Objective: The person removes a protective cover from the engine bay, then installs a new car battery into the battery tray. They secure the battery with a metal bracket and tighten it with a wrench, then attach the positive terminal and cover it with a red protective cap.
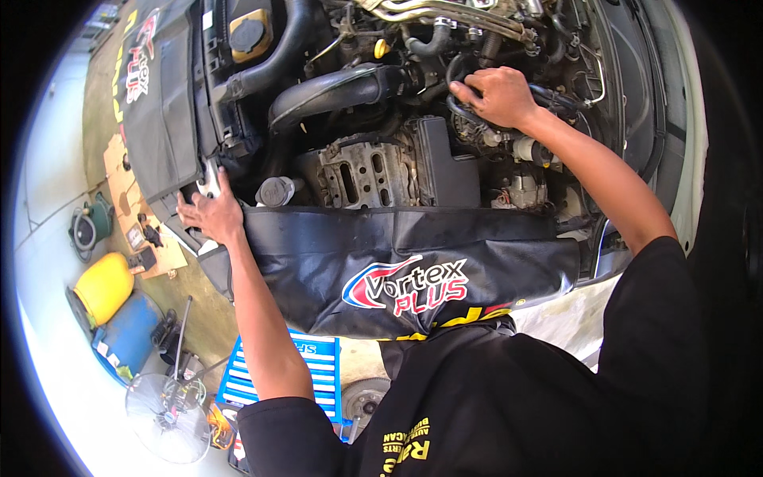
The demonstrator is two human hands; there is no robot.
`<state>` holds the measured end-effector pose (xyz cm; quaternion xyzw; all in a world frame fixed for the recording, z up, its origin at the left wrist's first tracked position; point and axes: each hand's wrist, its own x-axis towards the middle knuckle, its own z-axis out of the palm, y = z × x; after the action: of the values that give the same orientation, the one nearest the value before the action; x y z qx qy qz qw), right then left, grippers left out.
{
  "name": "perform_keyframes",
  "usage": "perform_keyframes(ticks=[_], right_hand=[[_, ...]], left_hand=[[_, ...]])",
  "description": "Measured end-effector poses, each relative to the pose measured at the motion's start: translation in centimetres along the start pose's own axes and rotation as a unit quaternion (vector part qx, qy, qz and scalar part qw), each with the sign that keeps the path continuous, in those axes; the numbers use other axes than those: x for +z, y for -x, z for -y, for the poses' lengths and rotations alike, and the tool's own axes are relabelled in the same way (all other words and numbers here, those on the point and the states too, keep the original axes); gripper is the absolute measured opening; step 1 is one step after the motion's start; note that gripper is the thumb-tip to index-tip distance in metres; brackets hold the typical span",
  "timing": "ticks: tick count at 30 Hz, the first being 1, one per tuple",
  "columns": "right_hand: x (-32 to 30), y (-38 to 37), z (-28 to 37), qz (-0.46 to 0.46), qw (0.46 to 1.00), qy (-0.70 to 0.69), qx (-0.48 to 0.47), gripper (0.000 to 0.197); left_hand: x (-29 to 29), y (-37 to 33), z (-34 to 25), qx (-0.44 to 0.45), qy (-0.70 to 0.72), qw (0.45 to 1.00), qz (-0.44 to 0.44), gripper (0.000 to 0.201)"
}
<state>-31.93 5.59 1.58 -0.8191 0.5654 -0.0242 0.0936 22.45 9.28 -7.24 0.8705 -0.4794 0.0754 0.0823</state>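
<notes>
My right hand (499,97) is over the far right part of the engine bay, fingers curled round a black hose (459,110); part of the grip is hidden under the hand. My left hand (211,213) leans on the front left corner of the car, its fingers spread and nothing held. Next to it are a round reservoir cap (274,191) and the edge of a black fender cover (318,238). Between my hands lie a bare metal bracket tray (366,175), a black box (445,163) and a thick black intake pipe (334,95).
A yellow oil cap (381,48) and metal pipes (453,12) are farther back. On the floor at left are cardboard (131,203), a yellow container (103,288), a blue drum (131,334) and a fan (167,417). A blue tool cabinet (327,370) stands below my left arm.
</notes>
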Motion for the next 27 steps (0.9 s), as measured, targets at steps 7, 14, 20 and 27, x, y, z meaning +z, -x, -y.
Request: perform_keyframes(ticks=[7, 14, 20, 27], right_hand=[[0.9, 0.1, 0.0, -0.032, 0.999, 0.009, -0.002, 0.062], [1.6, 0.4, -0.1, -0.055, 0.998, 0.012, -0.013, 0.057], [1.7, 0.1, -0.1, -0.061, 0.998, 0.03, 0.006, 0.061], [0.6, 0.1, 0.4, 0.008, 0.997, 0.005, 0.076, 0.061]], left_hand=[[-0.1, 0.1, 0.2, 0.007, 0.0, 1.0, -0.002, 0.083], [0.2, -0.1, 0.6, 0.006, 0.005, 1.0, 0.006, 0.085], [-0.2, -0.2, 0.1, 0.004, 0.004, 1.0, 0.009, 0.086], [-0.8, -0.1, -0.4, -0.002, 0.029, 0.999, 0.022, 0.084]])
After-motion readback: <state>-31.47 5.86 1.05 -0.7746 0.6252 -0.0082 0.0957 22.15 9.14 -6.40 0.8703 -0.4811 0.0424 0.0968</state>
